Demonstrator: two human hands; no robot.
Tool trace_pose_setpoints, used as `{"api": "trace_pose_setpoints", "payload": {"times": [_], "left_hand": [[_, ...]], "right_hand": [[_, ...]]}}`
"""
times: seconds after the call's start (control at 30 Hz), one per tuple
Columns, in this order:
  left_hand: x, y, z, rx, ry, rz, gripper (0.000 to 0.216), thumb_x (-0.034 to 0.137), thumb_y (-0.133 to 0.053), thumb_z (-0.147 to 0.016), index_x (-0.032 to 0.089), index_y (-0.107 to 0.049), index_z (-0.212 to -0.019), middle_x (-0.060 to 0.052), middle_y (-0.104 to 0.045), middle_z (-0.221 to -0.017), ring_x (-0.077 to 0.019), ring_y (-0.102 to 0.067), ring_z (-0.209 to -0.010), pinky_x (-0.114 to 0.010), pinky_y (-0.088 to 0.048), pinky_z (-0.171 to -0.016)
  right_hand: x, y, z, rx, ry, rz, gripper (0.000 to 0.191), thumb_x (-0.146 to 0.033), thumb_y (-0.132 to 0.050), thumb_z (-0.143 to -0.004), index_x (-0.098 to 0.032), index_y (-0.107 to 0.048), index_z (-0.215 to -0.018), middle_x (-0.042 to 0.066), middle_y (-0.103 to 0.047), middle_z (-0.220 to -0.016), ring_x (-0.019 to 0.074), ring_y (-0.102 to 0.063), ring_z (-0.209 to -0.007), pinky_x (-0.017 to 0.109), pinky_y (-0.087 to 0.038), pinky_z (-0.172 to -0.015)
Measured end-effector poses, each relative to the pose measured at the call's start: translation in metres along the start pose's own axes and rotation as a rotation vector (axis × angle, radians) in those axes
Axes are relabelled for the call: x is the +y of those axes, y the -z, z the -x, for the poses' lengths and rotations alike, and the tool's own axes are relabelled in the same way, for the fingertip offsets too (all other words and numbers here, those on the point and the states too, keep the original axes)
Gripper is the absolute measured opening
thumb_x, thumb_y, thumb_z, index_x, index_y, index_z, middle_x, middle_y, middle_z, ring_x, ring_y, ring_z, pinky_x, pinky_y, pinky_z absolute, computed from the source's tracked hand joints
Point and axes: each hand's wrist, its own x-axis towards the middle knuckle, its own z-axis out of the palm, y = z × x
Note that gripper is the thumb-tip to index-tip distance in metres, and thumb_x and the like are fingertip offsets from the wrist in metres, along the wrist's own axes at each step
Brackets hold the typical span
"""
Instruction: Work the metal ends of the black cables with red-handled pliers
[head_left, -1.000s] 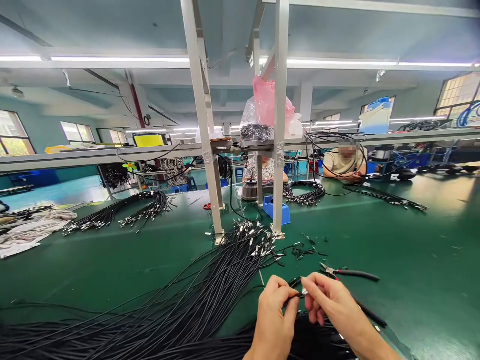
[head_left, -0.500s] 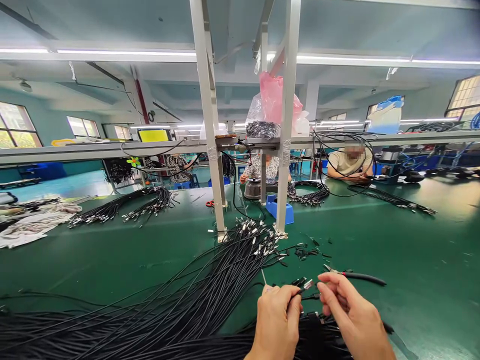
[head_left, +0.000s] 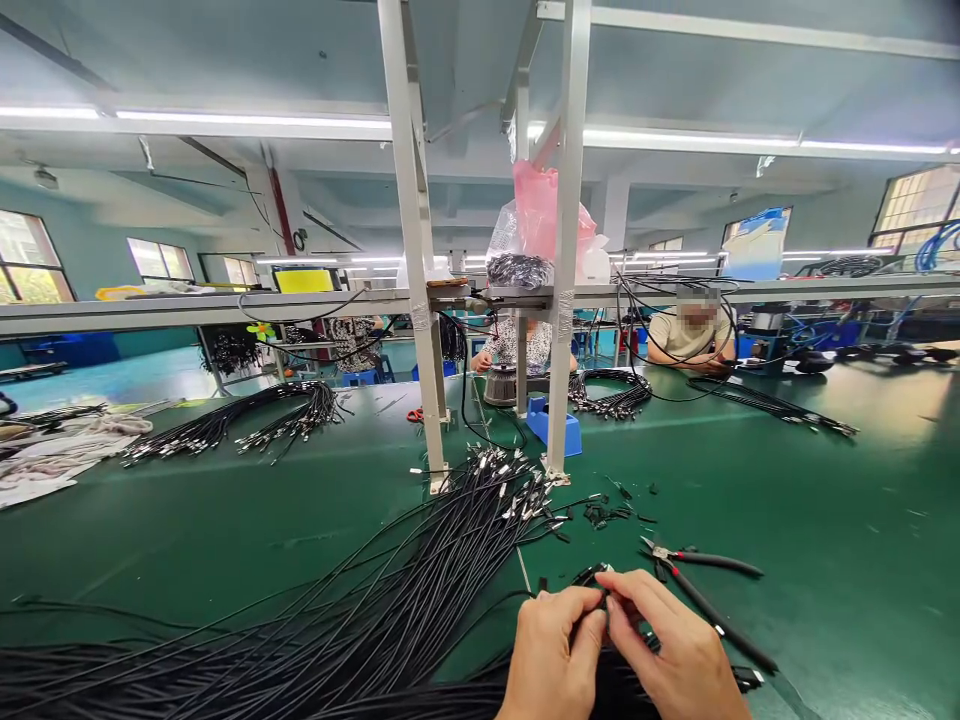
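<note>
No writing, label, brand, number or sign can be read anywhere in this view; the yellow panel (head_left: 302,280) under the far shelf looks blank; the pale blue board (head_left: 753,243) at the upper right shows shapes only, too blurred to make out any words.

The fingertips of the left hand (head_left: 553,655) and right hand (head_left: 679,655) hide what looks like a cable end (head_left: 596,574).

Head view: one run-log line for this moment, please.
left hand: pinching black cable end | right hand: pinching same end | pliers: on green table, untouched
</note>
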Motion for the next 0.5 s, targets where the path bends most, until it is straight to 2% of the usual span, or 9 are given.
{"api": "trace_pose_setpoints", "payload": {"times": [0.17,0.23,0.33,0.5], "left_hand": [[-0.001,-0.001,0.000,-0.044,0.025,0.079,0.029,0.023,-0.045,-0.088,0.022,-0.074,-0.083,-0.003,-0.074,-0.075,-0.0186,-0.065,-0.070,-0.026,-0.043,-0.068],[0.000,0.000,-0.001,-0.028,0.045,0.112,0.029,0.025,-0.046,-0.089,0.022,-0.074,-0.083,-0.003,-0.074,-0.075,-0.0182,-0.065,-0.070,-0.025,-0.043,-0.067],[0.001,0.003,-0.001,-0.029,0.027,0.179,0.029,0.027,-0.045,-0.091,0.023,-0.074,-0.095,-0.003,-0.075,-0.084,-0.0183,-0.066,-0.075,-0.025,-0.045,-0.070],[0.001,0.001,0.002,-0.039,-0.003,0.171,0.030,0.026,-0.045,-0.091,0.024,-0.072,-0.102,-0.004,-0.075,-0.089,-0.0189,-0.066,-0.079,-0.026,-0.046,-0.073]], "right_hand": [[0.005,-0.002,0.001,0.072,-0.104,-0.015,0.027,-0.036,-0.044,-0.094,-0.022,-0.065,-0.086,0.003,-0.065,-0.082,0.0140,-0.063,-0.071,0.021,-0.052,-0.063],[0.008,0.000,0.000,0.017,-0.144,-0.081,0.026,-0.037,-0.046,-0.093,-0.022,-0.066,-0.089,0.003,-0.064,-0.085,0.0142,-0.063,-0.073,0.021,-0.053,-0.064],[0.010,0.004,-0.001,-0.091,-0.182,-0.198,0.022,-0.037,-0.051,-0.092,-0.021,-0.064,-0.097,0.003,-0.063,-0.087,0.0132,-0.062,-0.073,0.020,-0.053,-0.065],[0.005,0.010,-0.004,-0.129,-0.168,-0.194,0.020,-0.037,-0.052,-0.091,-0.022,-0.064,-0.095,0.002,-0.063,-0.087,0.0129,-0.062,-0.072,0.020,-0.053,-0.064]]}}
